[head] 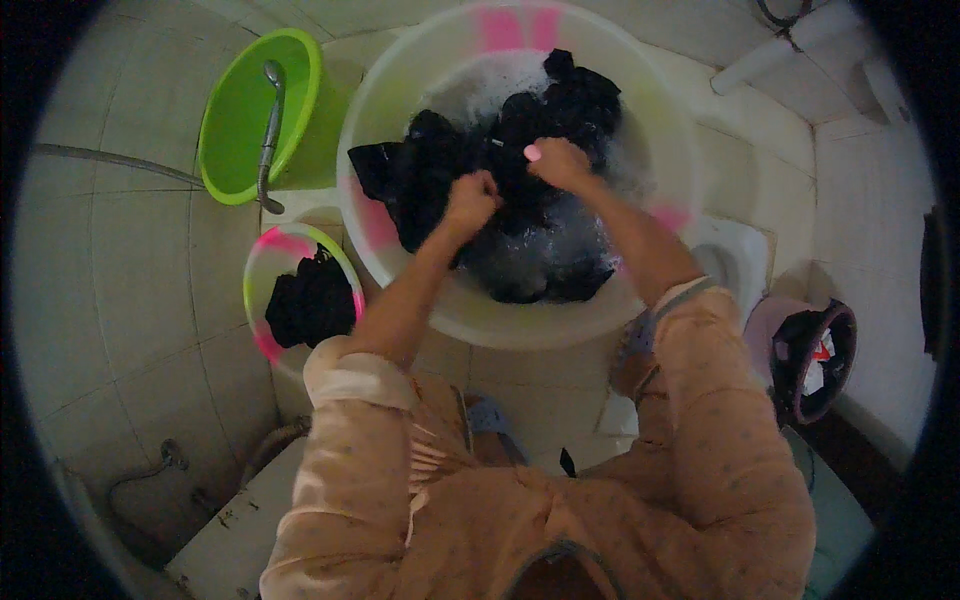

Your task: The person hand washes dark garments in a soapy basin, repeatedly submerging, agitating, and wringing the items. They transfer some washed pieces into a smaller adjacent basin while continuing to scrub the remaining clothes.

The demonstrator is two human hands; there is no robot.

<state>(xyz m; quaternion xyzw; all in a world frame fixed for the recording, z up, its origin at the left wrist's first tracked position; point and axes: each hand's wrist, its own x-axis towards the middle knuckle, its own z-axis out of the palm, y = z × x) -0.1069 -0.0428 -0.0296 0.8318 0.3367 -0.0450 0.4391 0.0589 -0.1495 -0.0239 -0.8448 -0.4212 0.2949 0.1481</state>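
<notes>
A dark garment [427, 180] lies spread in soapy water inside a large round plastic basin [517, 334] with pink patches. My left hand [474, 199] is closed on the cloth near the middle of the basin. To its right, my right hand [559, 161] also grips the dark fabric, its thumbnail pale pink. Part of the cloth is bunched at the upper right, and another part sits low in the suds. A small light mark shows on the fabric between the hands.
A green tub [251, 120] with a shower head [274, 73] across it stands at the upper left. Below it, a small basin [255, 315] holds dark cloth [311, 304]. At right are a squat toilet [739, 255] and a waste bin [761, 337] with litter.
</notes>
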